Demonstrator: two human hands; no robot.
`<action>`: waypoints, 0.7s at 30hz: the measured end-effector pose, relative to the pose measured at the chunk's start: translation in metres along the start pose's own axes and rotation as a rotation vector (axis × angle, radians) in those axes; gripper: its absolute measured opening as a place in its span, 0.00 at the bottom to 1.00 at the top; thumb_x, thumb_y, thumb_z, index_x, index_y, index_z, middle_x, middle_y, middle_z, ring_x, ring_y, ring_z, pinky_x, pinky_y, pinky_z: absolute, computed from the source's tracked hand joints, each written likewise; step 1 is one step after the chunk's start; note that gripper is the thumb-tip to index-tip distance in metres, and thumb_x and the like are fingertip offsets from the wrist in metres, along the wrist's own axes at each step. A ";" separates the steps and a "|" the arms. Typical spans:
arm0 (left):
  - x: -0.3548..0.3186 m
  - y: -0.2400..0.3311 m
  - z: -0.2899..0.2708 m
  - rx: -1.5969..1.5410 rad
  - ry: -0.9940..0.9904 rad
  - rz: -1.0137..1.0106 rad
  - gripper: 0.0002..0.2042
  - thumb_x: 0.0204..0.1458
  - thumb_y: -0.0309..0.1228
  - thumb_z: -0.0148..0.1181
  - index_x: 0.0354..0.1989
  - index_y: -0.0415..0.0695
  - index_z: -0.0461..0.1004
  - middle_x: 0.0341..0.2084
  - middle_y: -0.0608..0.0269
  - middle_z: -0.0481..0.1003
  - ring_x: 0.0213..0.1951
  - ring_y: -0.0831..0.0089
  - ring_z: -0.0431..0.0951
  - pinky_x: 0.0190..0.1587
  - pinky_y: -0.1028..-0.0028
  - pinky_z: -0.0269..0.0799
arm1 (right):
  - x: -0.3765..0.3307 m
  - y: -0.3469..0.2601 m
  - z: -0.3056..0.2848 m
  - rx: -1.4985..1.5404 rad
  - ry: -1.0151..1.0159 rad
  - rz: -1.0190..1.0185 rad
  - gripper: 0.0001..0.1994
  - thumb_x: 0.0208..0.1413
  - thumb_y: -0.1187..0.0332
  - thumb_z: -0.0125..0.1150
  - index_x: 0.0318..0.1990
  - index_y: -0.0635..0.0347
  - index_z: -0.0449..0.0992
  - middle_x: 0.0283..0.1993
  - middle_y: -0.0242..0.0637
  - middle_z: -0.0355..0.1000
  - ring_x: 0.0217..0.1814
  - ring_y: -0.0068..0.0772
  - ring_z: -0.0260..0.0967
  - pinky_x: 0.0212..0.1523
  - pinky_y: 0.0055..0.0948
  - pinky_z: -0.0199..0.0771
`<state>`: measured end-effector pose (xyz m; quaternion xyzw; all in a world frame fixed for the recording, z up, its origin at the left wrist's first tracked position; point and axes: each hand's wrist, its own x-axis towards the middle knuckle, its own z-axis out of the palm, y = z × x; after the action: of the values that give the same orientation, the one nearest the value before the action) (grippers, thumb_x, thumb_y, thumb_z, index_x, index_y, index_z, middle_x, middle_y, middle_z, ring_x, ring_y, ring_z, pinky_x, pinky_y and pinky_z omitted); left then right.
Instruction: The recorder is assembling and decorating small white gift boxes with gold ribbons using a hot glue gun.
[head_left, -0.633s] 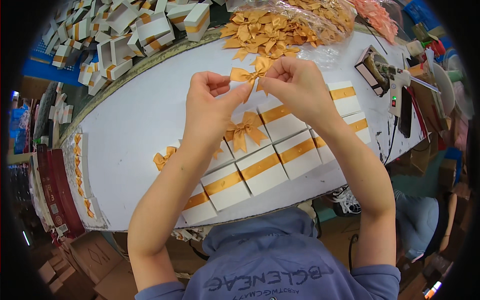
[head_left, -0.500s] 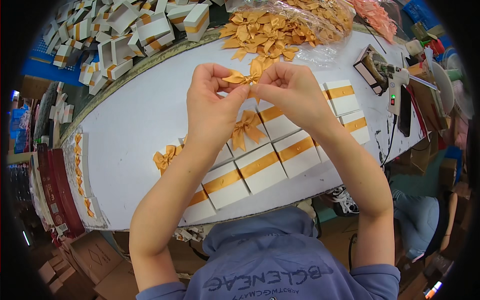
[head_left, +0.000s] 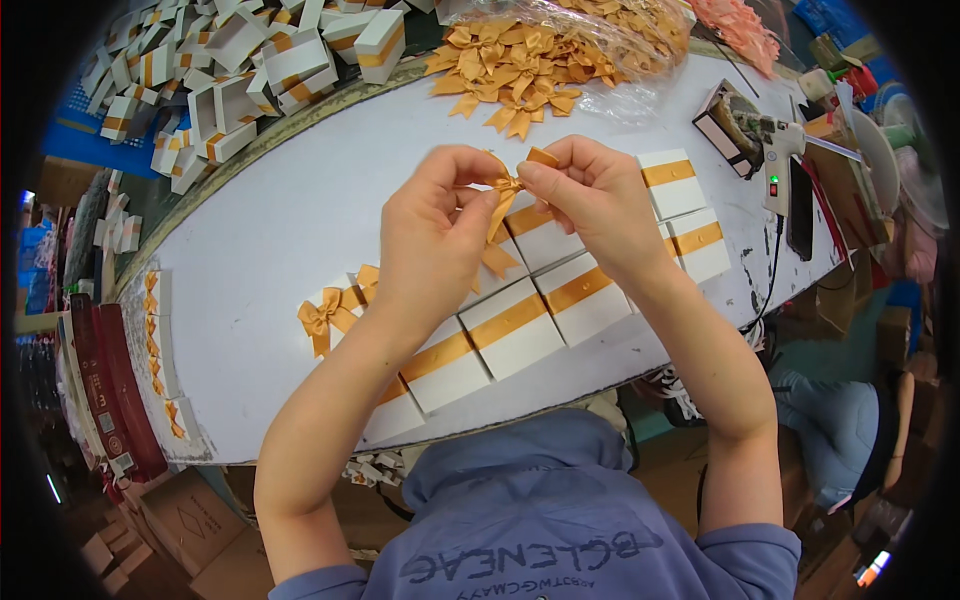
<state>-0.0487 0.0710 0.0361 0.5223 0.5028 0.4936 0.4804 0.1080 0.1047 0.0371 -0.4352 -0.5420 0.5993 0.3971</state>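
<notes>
Between both hands a gold ribbon bow [head_left: 508,188] is held above the table. My left hand [head_left: 435,225] pinches its left side, and my right hand [head_left: 595,200] grips its right loop between thumb and fingers. Beneath them stand rows of small white boxes [head_left: 520,347], each wrapped with a flat gold ribbon band. Dots of clear glue show on several bands. Some boxes at the left carry a bow [head_left: 328,316]. Another bow on a box is partly hidden behind my left hand.
A heap of gold bows [head_left: 530,65] lies at the back beside clear plastic wrap [head_left: 640,100]. A glue gun [head_left: 778,165] rests at the right, its cord trailing down. Loose white boxes [head_left: 235,110] pile up at the back left. Finished boxes [head_left: 168,330] line the left edge.
Both hands have drawn slightly nearer with the bow, away from the heap. The bow has turned in the fingers, its tail now hanging down by my left hand.
</notes>
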 end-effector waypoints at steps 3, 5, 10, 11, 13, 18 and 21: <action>-0.001 -0.015 0.009 0.081 0.022 0.070 0.08 0.49 0.18 0.50 0.37 0.36 0.72 0.33 0.63 0.73 0.24 0.82 0.70 0.29 0.81 0.67 | 0.002 0.005 -0.013 -0.040 -0.015 -0.003 0.08 0.51 0.69 0.59 0.30 0.66 0.74 0.23 0.27 0.69 0.24 0.11 0.61 0.24 0.13 0.60; -0.002 -0.015 0.014 0.088 0.026 0.059 0.09 0.48 0.18 0.51 0.38 0.36 0.72 0.34 0.62 0.73 0.24 0.82 0.70 0.29 0.81 0.67 | 0.002 0.005 -0.022 -0.021 -0.037 0.013 0.08 0.51 0.69 0.59 0.29 0.66 0.74 0.24 0.26 0.70 0.24 0.11 0.60 0.24 0.13 0.59; 0.000 -0.012 0.018 0.241 -0.038 -0.009 0.11 0.50 0.18 0.52 0.42 0.36 0.72 0.38 0.64 0.71 0.31 0.84 0.71 0.35 0.82 0.69 | 0.006 0.010 -0.039 -0.293 -0.046 0.031 0.07 0.48 0.70 0.60 0.27 0.64 0.74 0.20 0.30 0.70 0.23 0.14 0.64 0.23 0.16 0.61; 0.000 -0.017 0.018 0.335 -0.071 0.056 0.11 0.49 0.18 0.53 0.43 0.35 0.71 0.39 0.62 0.71 0.30 0.82 0.72 0.34 0.82 0.70 | 0.006 0.011 -0.039 -0.293 -0.044 0.034 0.07 0.48 0.70 0.60 0.27 0.64 0.74 0.20 0.30 0.70 0.23 0.14 0.64 0.23 0.16 0.61; -0.001 -0.021 0.020 0.429 -0.108 0.120 0.12 0.48 0.18 0.53 0.43 0.35 0.71 0.40 0.60 0.70 0.30 0.81 0.72 0.33 0.81 0.70 | 0.005 0.011 -0.036 -0.642 -0.010 -0.072 0.06 0.46 0.70 0.61 0.28 0.64 0.74 0.18 0.37 0.70 0.21 0.27 0.68 0.23 0.24 0.65; -0.003 -0.021 0.026 0.627 -0.177 0.137 0.13 0.48 0.18 0.53 0.43 0.33 0.70 0.41 0.53 0.68 0.29 0.71 0.74 0.33 0.76 0.70 | 0.004 0.018 -0.033 -0.854 0.015 -0.176 0.06 0.45 0.70 0.60 0.25 0.63 0.72 0.20 0.42 0.71 0.23 0.41 0.70 0.25 0.34 0.68; -0.004 -0.020 0.030 0.742 -0.225 0.115 0.14 0.46 0.19 0.55 0.44 0.35 0.70 0.41 0.55 0.68 0.37 0.67 0.72 0.38 0.71 0.69 | 0.005 0.025 -0.034 -0.949 0.034 -0.245 0.06 0.45 0.71 0.60 0.24 0.63 0.72 0.19 0.41 0.70 0.22 0.39 0.69 0.24 0.32 0.67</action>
<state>-0.0201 0.0673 0.0149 0.7387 0.5612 0.2439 0.2829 0.1391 0.1172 0.0102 -0.5107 -0.7960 0.2279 0.2314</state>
